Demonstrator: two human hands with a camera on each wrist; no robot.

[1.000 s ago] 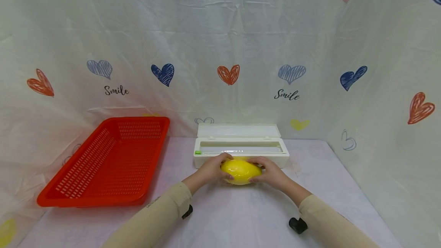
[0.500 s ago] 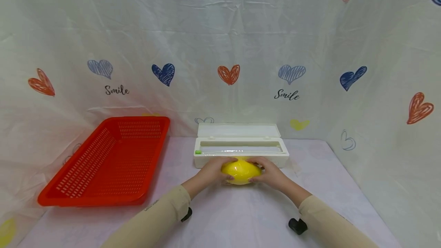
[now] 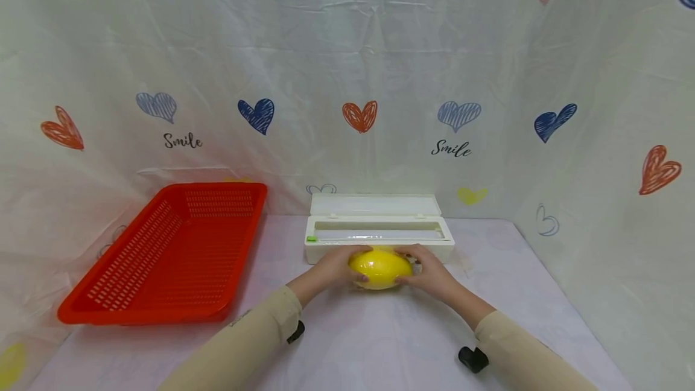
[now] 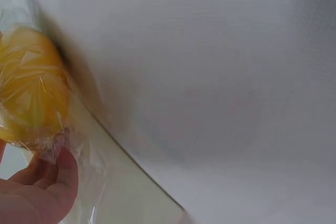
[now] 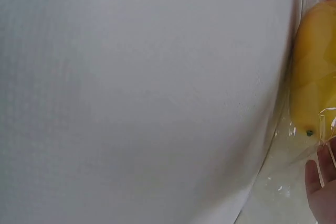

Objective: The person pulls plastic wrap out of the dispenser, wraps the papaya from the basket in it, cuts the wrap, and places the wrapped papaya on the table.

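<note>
A smooth, oval yellow fruit [image 3: 381, 269] in clear plastic film lies between my two hands, long side across the table. My left hand [image 3: 336, 265] holds its left end, thumb in front and fingers behind. In the left wrist view, fingers [image 4: 65, 174] of that hand gather the crinkled film [image 4: 52, 145] at the fruit's end. Around the right end curve the thumb and fingers of my right hand [image 3: 431, 271]. The right wrist view shows a small dark stem spot on the fruit [image 5: 310, 72], with fingertips right at the film beside it.
Directly behind the fruit stands a white cling film dispenser [image 3: 380, 252], lid raised, with a green slider [image 3: 312, 239] at its left. A red plastic basket [image 3: 179, 258] sits on the left of the cloth-covered table [image 3: 521, 318]. A heart-patterned curtain [image 3: 304, 155] hangs behind.
My left fingers have slid a little over the fruit's top and back again. The right hand has shifted slightly outward, to the right. The fruit stays in place.
</note>
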